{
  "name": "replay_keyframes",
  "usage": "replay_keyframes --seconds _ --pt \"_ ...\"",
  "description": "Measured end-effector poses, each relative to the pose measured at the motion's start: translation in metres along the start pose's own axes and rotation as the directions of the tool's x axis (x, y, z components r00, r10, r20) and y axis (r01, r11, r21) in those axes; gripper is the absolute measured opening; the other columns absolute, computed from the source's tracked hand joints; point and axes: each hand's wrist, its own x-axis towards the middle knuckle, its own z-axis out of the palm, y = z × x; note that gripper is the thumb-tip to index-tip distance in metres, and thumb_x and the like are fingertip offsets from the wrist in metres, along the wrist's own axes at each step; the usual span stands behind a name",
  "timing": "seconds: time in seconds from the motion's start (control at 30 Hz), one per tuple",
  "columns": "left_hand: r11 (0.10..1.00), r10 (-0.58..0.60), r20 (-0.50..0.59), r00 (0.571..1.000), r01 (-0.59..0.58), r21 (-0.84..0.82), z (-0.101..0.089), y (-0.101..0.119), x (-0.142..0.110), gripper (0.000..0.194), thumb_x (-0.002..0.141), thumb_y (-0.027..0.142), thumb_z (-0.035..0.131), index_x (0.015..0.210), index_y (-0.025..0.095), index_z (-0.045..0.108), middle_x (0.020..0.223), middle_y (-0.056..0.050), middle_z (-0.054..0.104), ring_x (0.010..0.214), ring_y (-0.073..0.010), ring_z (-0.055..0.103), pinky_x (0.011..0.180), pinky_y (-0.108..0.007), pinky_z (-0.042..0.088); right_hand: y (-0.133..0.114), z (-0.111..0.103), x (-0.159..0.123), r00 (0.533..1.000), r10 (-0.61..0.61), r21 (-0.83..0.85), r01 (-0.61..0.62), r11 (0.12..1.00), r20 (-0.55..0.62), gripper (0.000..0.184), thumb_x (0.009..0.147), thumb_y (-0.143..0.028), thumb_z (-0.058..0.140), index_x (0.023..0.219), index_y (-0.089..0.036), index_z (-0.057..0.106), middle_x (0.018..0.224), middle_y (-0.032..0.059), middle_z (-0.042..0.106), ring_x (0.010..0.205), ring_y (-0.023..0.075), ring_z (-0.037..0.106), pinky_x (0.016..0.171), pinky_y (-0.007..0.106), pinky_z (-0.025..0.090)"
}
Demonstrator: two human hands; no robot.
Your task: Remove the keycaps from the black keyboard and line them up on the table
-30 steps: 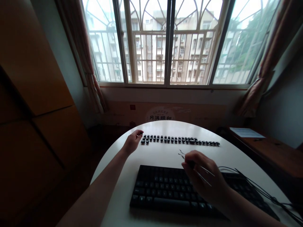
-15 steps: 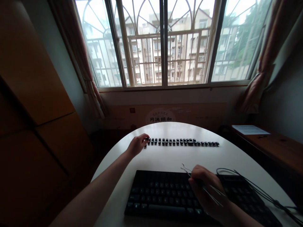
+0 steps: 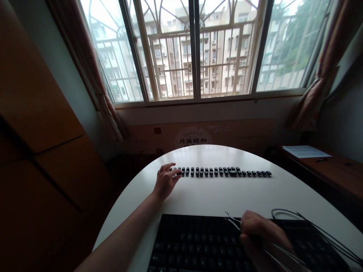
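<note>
1. Left hand (image 3: 165, 184) has shifted to the near row's left end, bringing those keycaps (image 3: 233, 172) within reach; whether its grip holds one cannot be told.
2. Right hand (image 3: 262, 230) grips the wire tool (image 3: 235, 218) above the keyboard (image 3: 198, 249).
3. Keycaps line the white table (image 3: 221, 192), beyond the keyboard, facing a window (image 3: 195, 56).

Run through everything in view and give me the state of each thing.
Left hand: at the keycaps' left end
Right hand: closed around wire tool
Wire tool: held, prongs apart
Keycaps: lined up
Keyboard: partly hidden
Cable: looped
Curtains: gathered
Paper: flat
</note>
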Motion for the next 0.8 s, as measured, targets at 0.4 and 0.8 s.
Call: replay_keyframes --seconds 0.4,0.8 --pt "0.985 -0.163 0.251 0.954 0.142 0.098 0.012 0.001 -0.005 0.02 0.085 0.029 0.064 0.1 0.035 0.075 0.147 -0.006 0.046 0.14 -0.037 0.029 0.108 -0.07 0.017 0.003 -0.006 -0.002 0.997 0.039 -0.023 -0.037 0.999 0.069 0.013 0.093 -0.014 0.047 0.083 -0.022 0.045 0.066 -0.0016 0.043 0.055 0.0118 0.045 0.051 0.023 0.038" --pt "0.991 -0.092 0.172 0.981 0.072 0.117 0.006 0.001 -0.008 0.025 0.082 0.021 0.067 0.106 0.026 0.072 0.141 -0.011 0.052 0.136 -0.0329 0.039 0.111 -0.059 0.027 0.006 -0.009 -0.004 0.999 0.05 0.028 -0.05 0.998 0.014 0.013 0.09 -0.01 0.049 0.084 -0.022 0.048 0.068 0.0004 0.047 0.06 0.0152 0.05 0.054 0.026 0.042"
